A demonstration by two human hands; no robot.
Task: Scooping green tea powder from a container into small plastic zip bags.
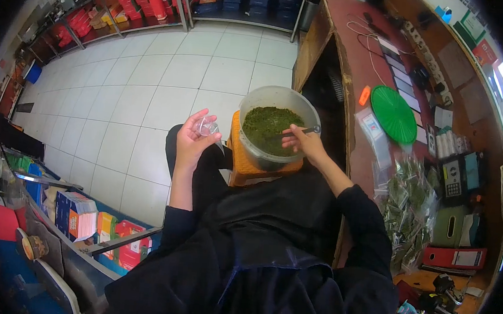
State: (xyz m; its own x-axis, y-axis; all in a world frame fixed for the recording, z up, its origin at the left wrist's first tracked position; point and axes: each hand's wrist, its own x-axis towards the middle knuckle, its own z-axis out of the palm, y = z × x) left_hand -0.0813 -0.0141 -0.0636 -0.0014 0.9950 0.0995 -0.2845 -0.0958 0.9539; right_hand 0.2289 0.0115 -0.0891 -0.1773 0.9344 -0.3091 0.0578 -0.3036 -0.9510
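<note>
A translucent plastic tub [282, 95] stands before me on an orange stool [235, 132], holding green crushed herb [271, 121]. My right hand [300, 142] is above the tub's right side, its fingers closed on a dark spoon [311, 129] whose far end reaches down to the herb. Left of the tub, my left hand [196, 138] holds a small clear plastic bag [207, 126] between thumb and fingers. Whether anything is inside that bag I cannot tell.
On the red-topped counter [363, 55] at the right lie a green round lid [393, 114], empty-looking clear bags [373, 130] and a heap of filled bags [407, 211]. An open drawer with cartons [77, 215] is at lower left. Shelves of boxes [144, 3] line the back.
</note>
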